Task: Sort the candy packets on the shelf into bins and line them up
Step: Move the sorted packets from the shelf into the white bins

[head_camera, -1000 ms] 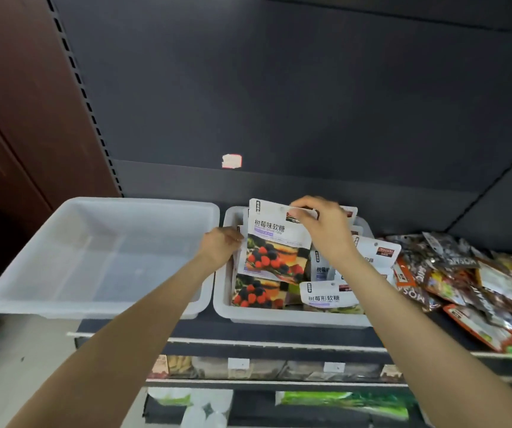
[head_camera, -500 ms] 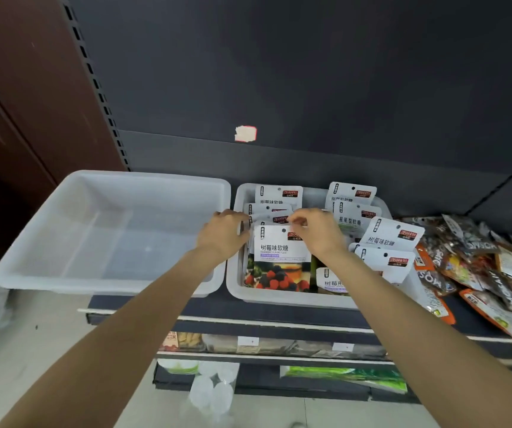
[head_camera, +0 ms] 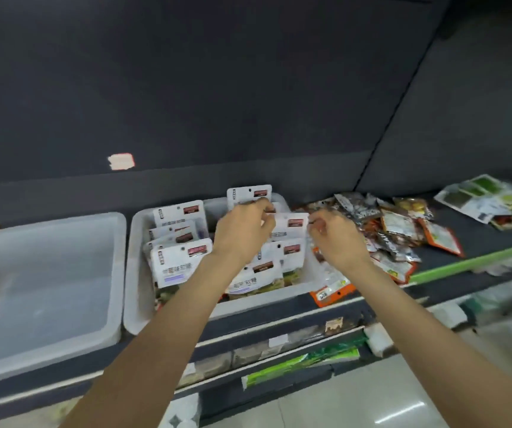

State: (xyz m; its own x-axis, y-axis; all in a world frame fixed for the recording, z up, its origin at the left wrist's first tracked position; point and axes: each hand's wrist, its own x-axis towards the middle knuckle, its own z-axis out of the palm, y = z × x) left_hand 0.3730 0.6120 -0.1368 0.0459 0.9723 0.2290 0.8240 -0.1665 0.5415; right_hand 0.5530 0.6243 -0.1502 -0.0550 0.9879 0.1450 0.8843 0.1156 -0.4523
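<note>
A white bin (head_camera: 131,273) on the dark shelf holds two rows of upright white candy packets, with the left row (head_camera: 180,257) free of my hands. My left hand (head_camera: 242,233) reaches over the right row, and its curled fingers pinch the top of a white packet (head_camera: 293,223) near the back. My right hand (head_camera: 336,239) sits at the bin's right side, fingertips curled against that packet's right edge. The rearmost packet (head_camera: 248,193) stands behind my left hand. My forearms hide the lower packets of the right row.
An empty translucent bin (head_camera: 48,273) stands to the left. Loose dark and orange packets (head_camera: 390,230) lie heaped on the shelf right of the filled bin, one orange packet (head_camera: 330,291) at the shelf edge. Green and white packets (head_camera: 489,202) lie far right. Lower shelves sit below.
Both hands have left the front packet of the left row and moved right and back to the right row. The view has swung to the right.
</note>
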